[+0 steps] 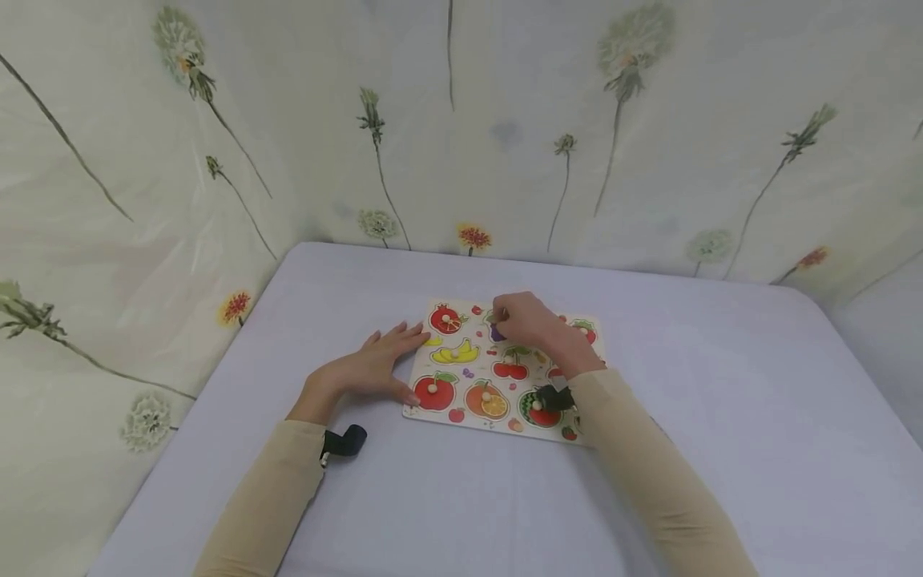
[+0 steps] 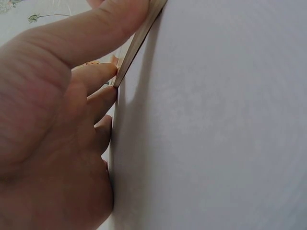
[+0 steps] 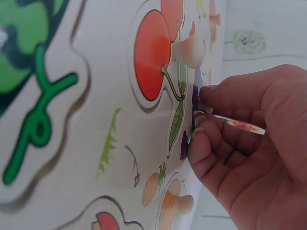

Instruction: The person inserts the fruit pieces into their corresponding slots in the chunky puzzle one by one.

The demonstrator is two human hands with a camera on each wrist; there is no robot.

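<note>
A white puzzle board (image 1: 423,366) with knobbed fruit pieces lies on the table. My right hand (image 1: 530,320) reaches over its far side and pinches a purple grape piece (image 1: 496,332) at its knob. In the right wrist view, the fingers of the right hand (image 3: 240,143) close on that knob, with purple edges of the grape piece (image 3: 194,98) showing beside them, against the board. My left hand (image 1: 371,369) is spread at the board's left edge, thumb and fingertips touching it. The left wrist view shows the left hand's thumb (image 2: 96,31) along the board's wooden side (image 2: 136,48).
Around the right hand sit a pomegranate piece (image 1: 445,320), bananas (image 1: 456,353), cherries (image 1: 510,369), an apple (image 1: 434,393), an orange (image 1: 486,399) and a watermelon (image 1: 534,410). The right forearm covers part of the board's right side. A flowered curtain (image 1: 476,160) stands behind the pale-covered table (image 1: 433,505).
</note>
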